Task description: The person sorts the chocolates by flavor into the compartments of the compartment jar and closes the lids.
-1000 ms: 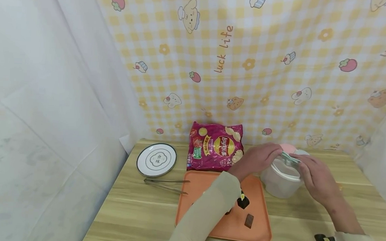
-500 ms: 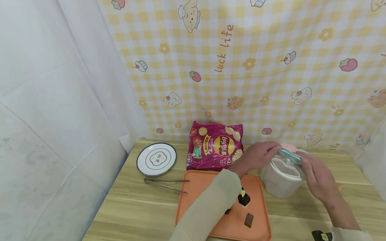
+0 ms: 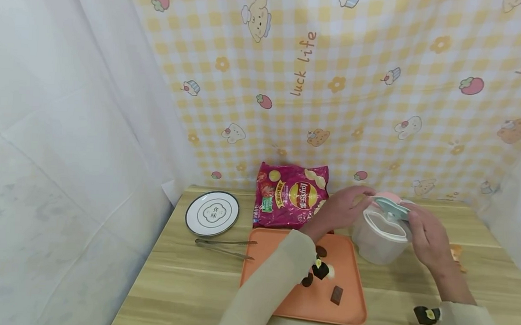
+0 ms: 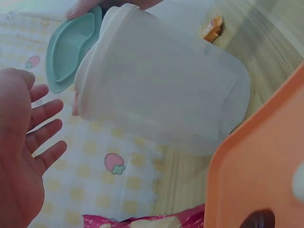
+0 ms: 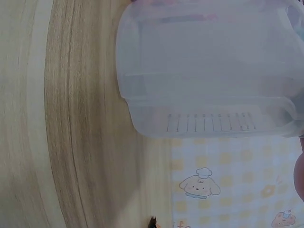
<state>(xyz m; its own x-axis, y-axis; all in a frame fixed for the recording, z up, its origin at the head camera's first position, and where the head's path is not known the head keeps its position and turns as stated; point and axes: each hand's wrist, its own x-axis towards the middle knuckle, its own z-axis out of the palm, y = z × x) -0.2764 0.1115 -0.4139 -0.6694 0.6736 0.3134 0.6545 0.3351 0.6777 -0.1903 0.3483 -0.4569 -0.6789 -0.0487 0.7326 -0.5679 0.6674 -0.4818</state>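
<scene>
A: Head view: the translucent white plastic canister (image 3: 380, 237) stands on the wooden worktop (image 3: 185, 280) beside the orange tray (image 3: 343, 309); the right hand (image 3: 427, 234) pinches its mint-green lid (image 3: 389, 208).

B: Left wrist view: the left hand (image 4: 21, 156) is spread, holding nothing. Right wrist view: the canister looks light, stiff and slick; grip under the rim.

Both cream-sleeved forearms reach forward and converge, the left hand (image 3: 343, 208) spread with straight, slightly parted fingers (image 4: 45, 130) and upturned palm, the right hand (image 3: 427, 233) angled inward just opposite, its fingers curled in a pinch.
</scene>
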